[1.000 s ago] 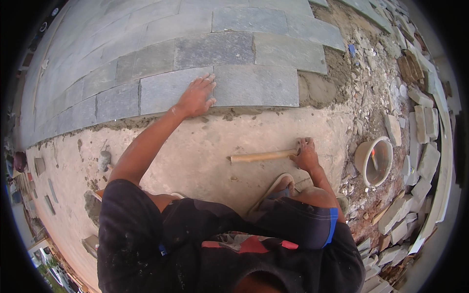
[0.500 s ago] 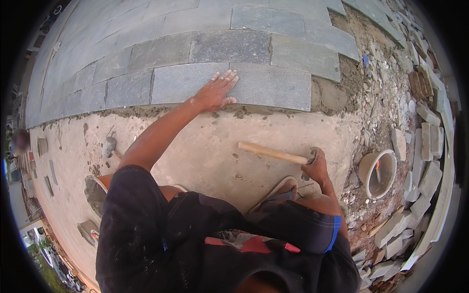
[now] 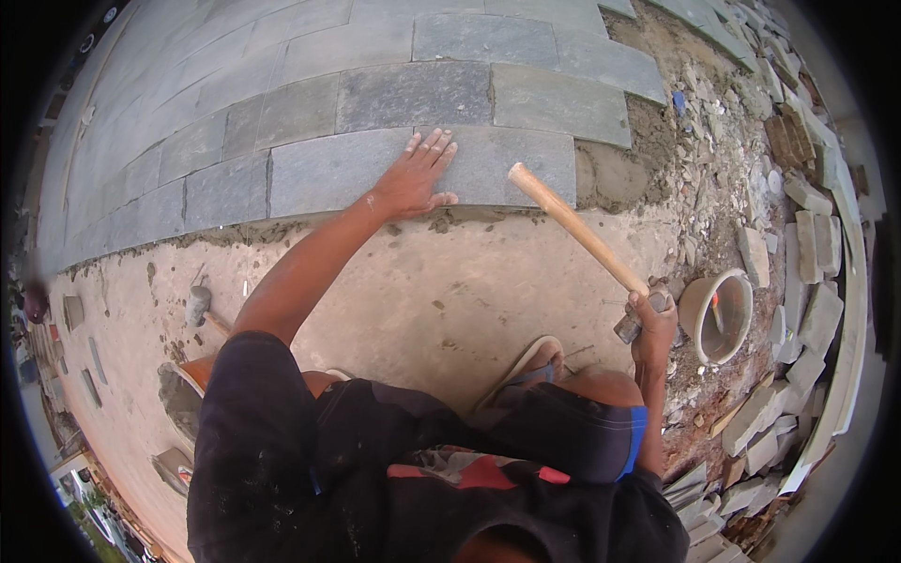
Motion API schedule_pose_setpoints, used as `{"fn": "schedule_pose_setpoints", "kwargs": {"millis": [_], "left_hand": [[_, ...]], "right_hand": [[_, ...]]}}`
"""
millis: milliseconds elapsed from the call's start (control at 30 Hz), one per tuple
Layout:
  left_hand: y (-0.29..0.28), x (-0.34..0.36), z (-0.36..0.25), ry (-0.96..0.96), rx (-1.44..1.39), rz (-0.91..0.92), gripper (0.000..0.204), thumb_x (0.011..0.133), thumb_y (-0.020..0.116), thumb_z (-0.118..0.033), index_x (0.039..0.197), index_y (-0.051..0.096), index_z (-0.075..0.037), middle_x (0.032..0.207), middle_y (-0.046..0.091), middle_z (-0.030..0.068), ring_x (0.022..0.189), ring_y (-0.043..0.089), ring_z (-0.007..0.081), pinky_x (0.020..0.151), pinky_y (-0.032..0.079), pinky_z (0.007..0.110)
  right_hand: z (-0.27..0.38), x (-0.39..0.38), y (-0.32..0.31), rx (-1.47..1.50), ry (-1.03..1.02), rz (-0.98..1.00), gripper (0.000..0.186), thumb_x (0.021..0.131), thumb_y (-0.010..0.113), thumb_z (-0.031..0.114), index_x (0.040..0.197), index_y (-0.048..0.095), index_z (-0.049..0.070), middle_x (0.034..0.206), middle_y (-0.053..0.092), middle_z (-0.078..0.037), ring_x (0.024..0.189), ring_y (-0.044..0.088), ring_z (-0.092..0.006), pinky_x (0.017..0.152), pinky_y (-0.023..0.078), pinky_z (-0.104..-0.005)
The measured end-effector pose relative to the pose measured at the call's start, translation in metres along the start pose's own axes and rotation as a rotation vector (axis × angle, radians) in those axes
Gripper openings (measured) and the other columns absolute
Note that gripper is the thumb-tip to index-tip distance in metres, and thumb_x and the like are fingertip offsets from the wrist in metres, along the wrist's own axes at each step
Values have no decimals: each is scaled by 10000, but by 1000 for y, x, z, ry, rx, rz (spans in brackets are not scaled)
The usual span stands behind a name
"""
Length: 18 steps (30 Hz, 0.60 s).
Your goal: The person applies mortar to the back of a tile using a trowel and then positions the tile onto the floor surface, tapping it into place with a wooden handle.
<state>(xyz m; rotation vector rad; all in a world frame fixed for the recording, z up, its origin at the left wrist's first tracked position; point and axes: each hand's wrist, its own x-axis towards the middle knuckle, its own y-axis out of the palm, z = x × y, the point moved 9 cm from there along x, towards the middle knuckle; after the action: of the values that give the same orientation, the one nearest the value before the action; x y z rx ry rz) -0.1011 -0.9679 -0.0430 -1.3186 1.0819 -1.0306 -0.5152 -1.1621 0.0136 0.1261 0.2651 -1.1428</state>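
My left hand (image 3: pixel 418 174) lies flat, fingers spread, on the front row of grey stone paving slabs (image 3: pixel 328 174), over the joint between two of them. My right hand (image 3: pixel 652 324) grips a hammer (image 3: pixel 572 225) near its metal head. The wooden handle slants up and left, and its free end hovers over the front edge of the slab (image 3: pixel 488 155) to the right of my left hand. I squat on the bare concrete bed (image 3: pixel 422 291), one sandalled foot (image 3: pixel 530 366) in front of me.
A round bucket (image 3: pixel 718 314) with a tool in it stands just right of my right hand. Broken stone pieces and stacked slabs (image 3: pixel 798 235) fill the right side. A second hammer (image 3: pixel 199 305) and a trowel (image 3: pixel 174 464) lie to my left. Wet mortar (image 3: pixel 610 178) sits beside the last slab.
My right hand has raised the hammer off the concrete, and its handle has swung up toward the slab's edge. My left hand has stayed pressed on the slabs.
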Motion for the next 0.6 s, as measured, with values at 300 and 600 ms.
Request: {"fn": "schedule_pose_setpoints", "kwargs": {"millis": [300, 600], "left_hand": [[9, 47, -24, -105, -11, -44, 1229, 773, 394, -916, 1579, 174, -14, 1642, 138, 209, 1538, 56, 354, 1255, 47, 514], [7, 44, -22, -104, -36, -69, 1221, 767, 405, -919, 1575, 209, -24, 1637, 159, 209, 1539, 65, 348, 1255, 48, 504]], "right_hand": [[47, -15, 25, -11, -100, -179, 455, 788, 815, 13, 1148, 538, 35, 831, 607, -31, 632, 572, -104, 553, 459, -249], [79, -19, 60, -556, -399, -58, 444, 752, 858, 50, 1092, 572, 51, 879, 609, -20, 696, 549, -77, 595, 463, -234]]}}
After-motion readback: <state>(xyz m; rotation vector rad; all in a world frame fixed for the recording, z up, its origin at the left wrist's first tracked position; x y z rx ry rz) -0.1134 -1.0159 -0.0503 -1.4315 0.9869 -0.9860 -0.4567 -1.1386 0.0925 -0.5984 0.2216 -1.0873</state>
